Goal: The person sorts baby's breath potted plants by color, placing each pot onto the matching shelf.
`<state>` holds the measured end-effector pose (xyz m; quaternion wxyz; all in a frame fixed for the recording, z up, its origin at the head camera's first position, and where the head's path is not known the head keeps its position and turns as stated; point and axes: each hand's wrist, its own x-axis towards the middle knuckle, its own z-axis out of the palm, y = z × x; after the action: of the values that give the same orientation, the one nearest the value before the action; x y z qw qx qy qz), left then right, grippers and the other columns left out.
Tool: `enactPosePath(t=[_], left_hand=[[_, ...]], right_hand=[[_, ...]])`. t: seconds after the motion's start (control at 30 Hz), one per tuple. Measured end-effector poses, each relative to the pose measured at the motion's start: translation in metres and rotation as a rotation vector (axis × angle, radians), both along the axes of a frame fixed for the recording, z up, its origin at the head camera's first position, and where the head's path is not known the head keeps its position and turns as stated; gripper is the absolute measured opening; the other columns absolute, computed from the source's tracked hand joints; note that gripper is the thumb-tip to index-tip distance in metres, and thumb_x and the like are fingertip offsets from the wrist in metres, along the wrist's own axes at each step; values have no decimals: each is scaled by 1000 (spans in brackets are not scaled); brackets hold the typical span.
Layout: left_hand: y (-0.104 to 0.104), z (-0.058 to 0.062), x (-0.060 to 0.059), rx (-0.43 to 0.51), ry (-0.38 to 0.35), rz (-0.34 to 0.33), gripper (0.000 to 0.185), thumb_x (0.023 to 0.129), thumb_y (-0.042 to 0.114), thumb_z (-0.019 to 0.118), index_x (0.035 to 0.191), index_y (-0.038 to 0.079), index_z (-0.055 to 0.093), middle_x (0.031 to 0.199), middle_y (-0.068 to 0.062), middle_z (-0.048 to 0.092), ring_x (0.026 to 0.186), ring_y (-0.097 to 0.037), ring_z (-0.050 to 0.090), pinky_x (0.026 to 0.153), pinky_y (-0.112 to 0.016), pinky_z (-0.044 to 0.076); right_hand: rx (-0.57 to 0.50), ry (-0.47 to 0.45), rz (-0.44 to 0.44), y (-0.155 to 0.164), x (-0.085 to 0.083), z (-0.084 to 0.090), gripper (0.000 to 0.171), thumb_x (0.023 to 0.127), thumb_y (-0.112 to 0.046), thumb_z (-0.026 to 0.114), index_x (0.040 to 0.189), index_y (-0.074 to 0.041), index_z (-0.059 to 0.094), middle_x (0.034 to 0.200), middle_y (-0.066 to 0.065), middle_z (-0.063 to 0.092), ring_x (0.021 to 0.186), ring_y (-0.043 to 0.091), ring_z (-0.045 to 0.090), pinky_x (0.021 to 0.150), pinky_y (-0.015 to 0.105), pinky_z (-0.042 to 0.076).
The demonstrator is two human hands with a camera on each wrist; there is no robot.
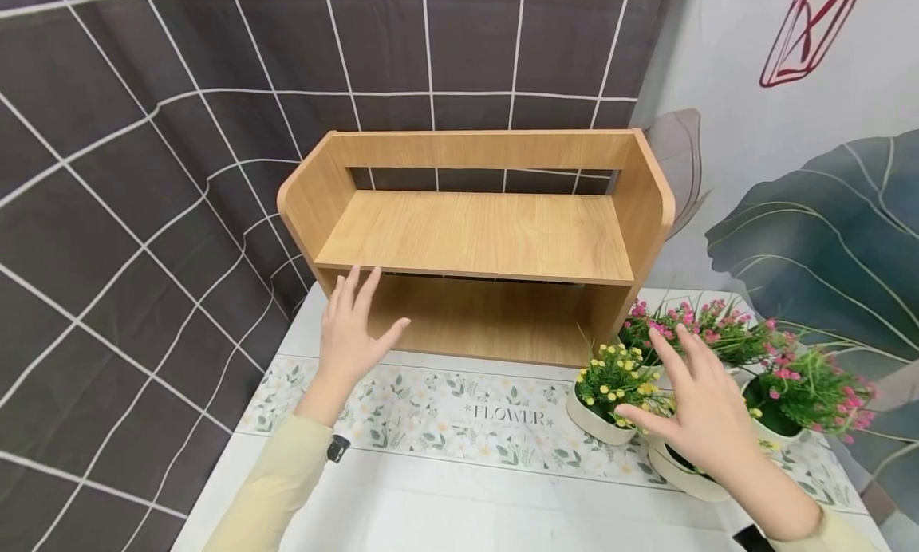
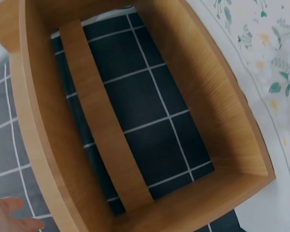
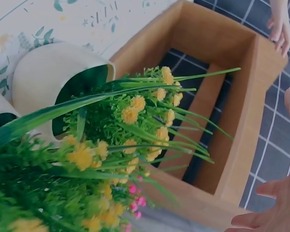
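A two-tier wooden shelf (image 1: 474, 233) stands at the back of the table, both tiers bare. My left hand (image 1: 352, 325) is spread in front of the shelf's lower left, holding nothing; in the left wrist view, part of that hand (image 2: 12, 215) shows at the lower left edge. Over the potted flowers at the right, my right hand (image 1: 700, 400) hovers with fingers apart and grips nothing. Beneath and beside it are white pots of yellow flowers (image 1: 613, 380) and pink flowers (image 1: 811, 388). One yellow-flowered pot (image 1: 689, 476) is partly hidden behind the right hand.
A floral runner (image 1: 445, 416) printed "FLOWER" crosses the white table (image 1: 431, 504) before the shelf. Dark grid-patterned cloth (image 1: 93, 241) hangs at the left and back. A pale cloth with large grey leaves (image 1: 826, 225) hangs at the right.
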<state>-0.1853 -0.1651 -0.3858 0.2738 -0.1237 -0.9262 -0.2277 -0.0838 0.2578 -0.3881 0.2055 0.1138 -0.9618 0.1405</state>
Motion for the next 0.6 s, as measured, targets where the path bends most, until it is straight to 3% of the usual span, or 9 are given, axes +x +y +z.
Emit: enactPosePath(t=[0.2, 0.43, 0.6], left_hand=[[-11, 7, -7, 56, 114, 17, 80, 74, 38, 75, 143, 12, 41, 145, -26, 37, 128, -53, 36, 98, -67, 31], [-20, 12, -18, 61, 328, 11, 70, 77, 37, 69, 136, 7, 47, 135, -28, 46, 118, -49, 47, 92, -61, 39], [-24, 18, -25, 74, 383, 14, 66, 76, 30, 70, 134, 5, 48, 135, -27, 47, 118, -48, 47, 94, -60, 39]], right_hand=[[-64, -25, -29, 12, 11, -4, 113, 60, -58, 80, 150, -13, 28, 138, 33, 37, 117, 57, 37, 85, 72, 30], [-147, -129, -102, 22, 26, -15, 98, 75, -47, 75, 151, -10, 25, 143, 34, 29, 123, 59, 28, 93, 75, 20], [-163, -118, -130, 32, 32, -23, 99, 72, -46, 77, 147, -3, 29, 139, 37, 32, 119, 60, 31, 97, 73, 18]])
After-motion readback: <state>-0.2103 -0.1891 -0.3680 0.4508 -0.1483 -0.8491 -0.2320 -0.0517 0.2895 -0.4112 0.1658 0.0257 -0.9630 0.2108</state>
